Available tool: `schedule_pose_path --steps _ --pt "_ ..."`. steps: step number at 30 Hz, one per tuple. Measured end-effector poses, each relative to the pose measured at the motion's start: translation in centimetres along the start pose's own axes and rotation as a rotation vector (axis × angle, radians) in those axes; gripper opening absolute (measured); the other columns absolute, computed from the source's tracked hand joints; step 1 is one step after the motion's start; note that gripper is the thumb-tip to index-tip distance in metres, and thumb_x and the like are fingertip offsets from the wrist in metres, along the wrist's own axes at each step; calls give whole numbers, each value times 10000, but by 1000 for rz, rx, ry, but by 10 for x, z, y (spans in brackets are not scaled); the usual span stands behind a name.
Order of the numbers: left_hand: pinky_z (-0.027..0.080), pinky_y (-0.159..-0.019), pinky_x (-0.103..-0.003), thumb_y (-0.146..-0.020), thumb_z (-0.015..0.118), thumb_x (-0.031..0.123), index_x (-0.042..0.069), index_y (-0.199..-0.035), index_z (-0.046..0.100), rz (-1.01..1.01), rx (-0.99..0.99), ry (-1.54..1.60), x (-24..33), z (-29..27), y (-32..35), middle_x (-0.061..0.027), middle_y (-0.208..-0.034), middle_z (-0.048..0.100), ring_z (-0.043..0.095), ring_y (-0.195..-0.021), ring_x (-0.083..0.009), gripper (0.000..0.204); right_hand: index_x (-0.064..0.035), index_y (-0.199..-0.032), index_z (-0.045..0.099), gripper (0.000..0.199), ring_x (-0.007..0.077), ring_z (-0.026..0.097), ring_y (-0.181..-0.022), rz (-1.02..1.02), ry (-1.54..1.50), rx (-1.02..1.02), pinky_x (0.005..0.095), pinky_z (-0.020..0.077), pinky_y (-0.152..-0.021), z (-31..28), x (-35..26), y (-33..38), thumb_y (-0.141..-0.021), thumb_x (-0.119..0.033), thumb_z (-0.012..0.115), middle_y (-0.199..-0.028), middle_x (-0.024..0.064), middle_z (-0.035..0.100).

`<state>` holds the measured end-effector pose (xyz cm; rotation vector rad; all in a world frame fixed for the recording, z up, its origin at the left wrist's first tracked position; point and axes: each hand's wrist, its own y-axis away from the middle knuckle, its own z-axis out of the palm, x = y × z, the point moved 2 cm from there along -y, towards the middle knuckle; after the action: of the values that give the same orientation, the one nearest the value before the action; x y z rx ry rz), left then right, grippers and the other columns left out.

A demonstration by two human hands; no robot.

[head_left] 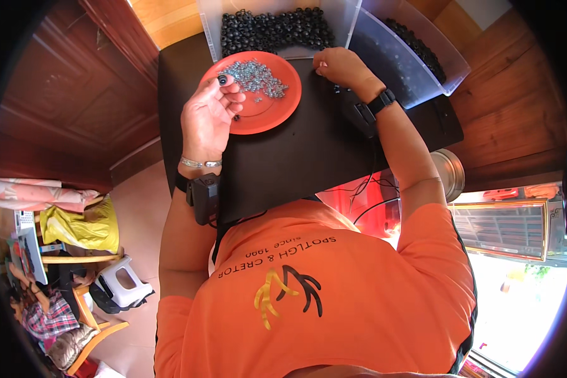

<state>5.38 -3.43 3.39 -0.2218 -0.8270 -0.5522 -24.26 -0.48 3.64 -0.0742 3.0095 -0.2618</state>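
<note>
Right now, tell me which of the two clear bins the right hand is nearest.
The upright clear bin, heaped with black rings; the right hand rests by its front edge. The other bin is tilted, further right.

A small black ring (222,80) sits pinched upright at fingertips above the orange plate (258,116).

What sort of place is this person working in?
Most likely a home used for small assembly piecework. A black table holds clear bins of black rings and an orange plate of tiny metal parts, while wooden panelling and a cluttered chair suggest a lived-in room.
</note>
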Motion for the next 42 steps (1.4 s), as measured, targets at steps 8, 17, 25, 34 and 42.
schedule_pose_path --steps 8,17,25,34,42 --pt "462 -690 -295 -913 513 209 34 -979 583 13 -25 48 -5 0 2 -77 -873 608 606 -785 -202 200 -16 -1028 645 191 110 589 -859 -107 -980 96 268 471 -812 -40 -86 -19 -925 -149 556 -923 8 652" --pt "449 -710 -297 -925 480 212 31 -1004 575 76 -52 68 1 4 5 -73 -882 609 594 -806 -200 219 -23 -1061 610 170 126 597 -857 -228 -1553 8 248 467 -775 -26 -124 -21 -920 -103 559 -959 66 652" --pt "450 -717 -297 -921 473 203 31 -999 579 54 -89 77 -1 6 6 -70 -888 611 596 -799 -197 216 -30 -1032 625 165 127 598 -845 -148 -1808 -50 259 483 -768 -5 -119 -22 -905 -130 589 -922 55 657" --pt "448 -712 -297 -922 471 196 34 -1002 586 49 -76 42 -5 8 8 -68 -887 611 595 -793 -195 214 -42 -1053 606 170 132 602 -870 -186 -1703 -2 268 470 -778 -7 -126 -19 -939 -146 535 -955 59 661" --pt "451 -689 -293 -919 482 193 33 -1009 584 32 -106 54 -9 8 6 -66 -893 617 600 -773 -189 210 -58 -1026 601 170 119 582 -893 -251 -1730 -4 269 467 -779 0 -133 -16 -944 -190 532 -1026 63 647"
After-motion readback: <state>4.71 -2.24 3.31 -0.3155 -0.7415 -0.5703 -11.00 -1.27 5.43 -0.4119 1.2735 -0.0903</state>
